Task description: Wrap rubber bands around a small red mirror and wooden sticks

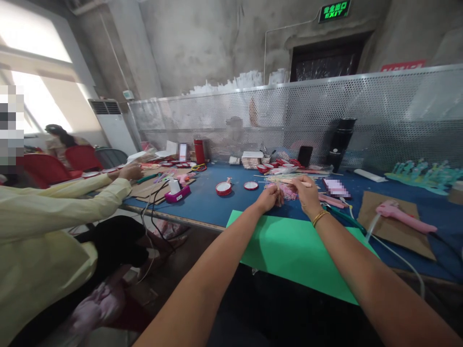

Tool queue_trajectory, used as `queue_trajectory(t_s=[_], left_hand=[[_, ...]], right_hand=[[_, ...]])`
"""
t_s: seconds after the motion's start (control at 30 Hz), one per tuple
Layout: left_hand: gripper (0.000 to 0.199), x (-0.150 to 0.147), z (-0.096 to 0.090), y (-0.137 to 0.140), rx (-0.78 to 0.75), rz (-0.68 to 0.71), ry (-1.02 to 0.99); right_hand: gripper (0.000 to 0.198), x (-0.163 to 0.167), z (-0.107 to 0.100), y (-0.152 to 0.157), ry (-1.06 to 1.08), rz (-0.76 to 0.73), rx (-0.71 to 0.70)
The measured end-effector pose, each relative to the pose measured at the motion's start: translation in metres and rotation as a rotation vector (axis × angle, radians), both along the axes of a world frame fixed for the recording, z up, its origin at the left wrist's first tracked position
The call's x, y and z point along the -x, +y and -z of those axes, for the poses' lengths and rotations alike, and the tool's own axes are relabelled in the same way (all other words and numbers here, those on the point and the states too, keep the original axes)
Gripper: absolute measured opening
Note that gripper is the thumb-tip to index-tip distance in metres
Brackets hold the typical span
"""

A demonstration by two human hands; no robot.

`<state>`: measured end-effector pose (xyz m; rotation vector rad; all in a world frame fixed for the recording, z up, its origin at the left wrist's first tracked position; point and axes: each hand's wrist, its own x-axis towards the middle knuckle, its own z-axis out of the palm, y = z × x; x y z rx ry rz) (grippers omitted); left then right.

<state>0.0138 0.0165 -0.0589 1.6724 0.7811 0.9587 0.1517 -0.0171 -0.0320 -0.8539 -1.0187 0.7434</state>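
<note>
Above the near edge of the blue table (202, 193), my left hand (270, 198) is closed, its fingertips pinched together; what they hold is too small to make out. Close on its right, my right hand (306, 193) grips a slim pale stick (306, 184) that points left over my left hand. A tangle of pink strands (288, 192) lies between and behind both hands. Under my forearms spreads a bright green sheet (285, 241), partly hanging over the table edge. Thin pale sticks (275, 179) are scattered just beyond my hands.
A pink glue gun (407, 218) rests on cardboard (379, 207) at right. Two round red-rimmed containers (223, 188) (251, 185), a purple power strip (178, 194) and a black bottle (342, 144) stand on the table. A co-worker's yellow sleeve (72, 207) reaches in at left.
</note>
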Motion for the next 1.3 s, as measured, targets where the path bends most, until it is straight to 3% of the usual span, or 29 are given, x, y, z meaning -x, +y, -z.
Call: queue_trajectory(t_s=[0.53, 1.3], left_hand=[[0.033, 0.002, 0.002, 0.003, -0.073, 0.011, 0.037], [0.035, 0.002, 0.010, 0.013, -0.094, 0.033, 0.013]], right_hand=[[0.020, 0.000, -0.001, 0.002, 0.035, 0.015, 0.000], [0.019, 0.001, 0.001, 0.006, 0.027, -0.010, 0.009]])
